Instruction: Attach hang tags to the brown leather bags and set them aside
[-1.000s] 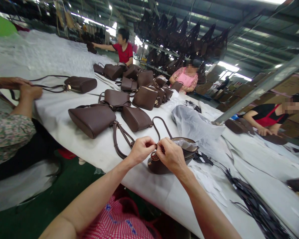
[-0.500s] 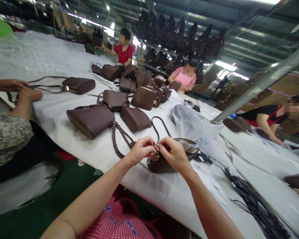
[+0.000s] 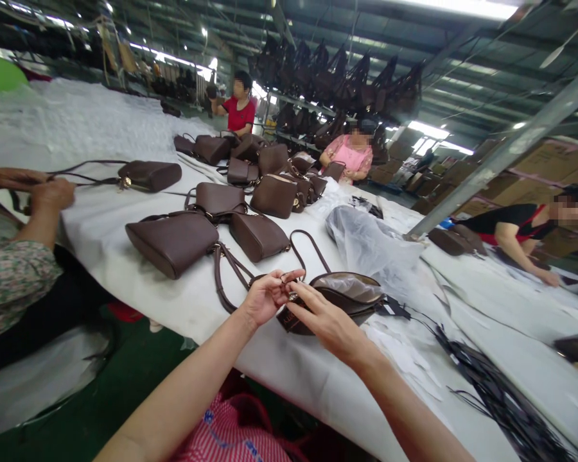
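Observation:
A brown handbag [image 3: 354,307] lies on the white-covered table in front of me, its zip top gaping over clear plastic inside. My left hand [image 3: 264,298] is closed in a pinch on a small dark loop at the bag's near left end. Just below that loop a gold charm [image 3: 293,297] shows in part, mostly covered by fingers. My right hand [image 3: 327,324] reaches across the front of the bag with its fingers stretched out, their tips beside the charm. The bag's strap [image 3: 313,240] arches up behind both hands.
Several finished brown bags [image 3: 173,240] crowd the table to the left and behind. Clear plastic [image 3: 376,240] and a bundle of black straps [image 3: 496,385] lie to the right. Co-workers sit around, one handling a bag strap [image 3: 84,170] at far left. A slanted metal post [image 3: 501,160] stands at right.
My right fingers have gone from a pinch at the loop to stretched out beside the charm. The charm has dropped out of clear sight. My left hand still pinches the loop.

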The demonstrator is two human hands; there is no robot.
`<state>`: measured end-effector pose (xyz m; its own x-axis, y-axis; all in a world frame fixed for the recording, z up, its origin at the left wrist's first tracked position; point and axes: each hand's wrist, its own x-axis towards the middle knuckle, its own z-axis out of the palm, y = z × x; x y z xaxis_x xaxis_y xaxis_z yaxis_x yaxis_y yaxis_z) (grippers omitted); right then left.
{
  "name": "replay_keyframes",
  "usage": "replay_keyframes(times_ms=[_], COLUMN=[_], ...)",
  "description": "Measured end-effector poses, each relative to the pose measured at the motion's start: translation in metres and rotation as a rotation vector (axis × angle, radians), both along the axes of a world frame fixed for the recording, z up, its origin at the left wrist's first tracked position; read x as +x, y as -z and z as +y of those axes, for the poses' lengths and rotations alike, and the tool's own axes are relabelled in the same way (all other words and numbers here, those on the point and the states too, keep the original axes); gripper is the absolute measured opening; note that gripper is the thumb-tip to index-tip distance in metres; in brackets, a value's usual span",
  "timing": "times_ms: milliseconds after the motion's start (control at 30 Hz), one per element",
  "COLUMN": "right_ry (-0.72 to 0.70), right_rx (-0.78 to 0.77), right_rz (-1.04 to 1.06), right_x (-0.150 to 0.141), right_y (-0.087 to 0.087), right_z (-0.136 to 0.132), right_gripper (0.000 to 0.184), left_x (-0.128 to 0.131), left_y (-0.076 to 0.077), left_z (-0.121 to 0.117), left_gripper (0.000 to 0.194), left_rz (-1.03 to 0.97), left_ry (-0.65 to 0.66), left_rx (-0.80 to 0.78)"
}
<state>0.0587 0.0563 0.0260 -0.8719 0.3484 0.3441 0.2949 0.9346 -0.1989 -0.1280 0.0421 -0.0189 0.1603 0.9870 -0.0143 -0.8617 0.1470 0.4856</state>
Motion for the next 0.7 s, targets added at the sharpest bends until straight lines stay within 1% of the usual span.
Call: replay_keyframes(times_ms=[67,100,133,200,267,333,400,433,467,500,533,600,667,700], right_ry=[0.024,0.042,0.070,0.162,0.267,0.341,0.371,0.380,0.384,0.381,0.379,0.382,0.377,0.371], right_rx=[0.139,0.168,0.167,0.075,-0.131,-0.427,-0.729,-0.850,-0.936,-0.990,-1.013,-0.984,-0.879,-0.791], right_rz=[-0.017,0.015,0.069,0.228,0.397,0.530,0.642,0.702,0.764,0.813,0.840,0.794,0.616,0.498], right_x=[0.002,0.003,0.004,0.004,-0.001,-0.009,-0.018,-0.022,-0.025,-0.028,-0.030,-0.035,-0.039,-0.042], right_y=[0.007,0.009,0.009,0.005,-0.002,-0.010,-0.018,-0.022,-0.025,-0.028,-0.031,-0.036,-0.040,-0.041], right_z=[0.002,0.003,0.005,0.006,0.007,0.007,0.010,0.013,0.016,0.019,0.022,0.027,0.029,0.029], right_gripper=[0.041,0.037,0.034,0.027,0.022,0.020,0.020,0.021,0.023,0.026,0.028,0.030,0.025,0.021], left_x=[-0.001,-0.001,-0.002,-0.002,-0.002,-0.001,-0.001,-0.001,-0.001,-0.001,-0.001,-0.001,0.000,0.000], left_y=[0.001,0.001,0.001,0.002,0.003,0.003,0.002,0.002,0.002,0.003,0.004,0.007,0.011,0.013], left_z=[0.000,0.000,0.001,0.002,0.004,0.005,0.005,0.004,0.004,0.004,0.005,0.007,0.010,0.012], left_gripper=[0.010,0.009,0.007,0.005,0.006,0.007,0.008,0.007,0.005,0.003,0.001,0.009,0.017,0.019], left_rz=[-0.027,-0.035,-0.046,-0.085,-0.132,-0.170,-0.193,-0.202,-0.212,-0.222,-0.230,-0.232,-0.216,-0.209], left_ry=[0.014,0.019,0.022,0.013,0.004,0.003,0.006,0.011,0.019,0.025,0.025,-0.002,-0.051,-0.073], left_rx=[0.008,0.016,0.021,0.024,0.022,0.035,0.063,0.076,0.088,0.096,0.100,0.090,0.053,0.030])
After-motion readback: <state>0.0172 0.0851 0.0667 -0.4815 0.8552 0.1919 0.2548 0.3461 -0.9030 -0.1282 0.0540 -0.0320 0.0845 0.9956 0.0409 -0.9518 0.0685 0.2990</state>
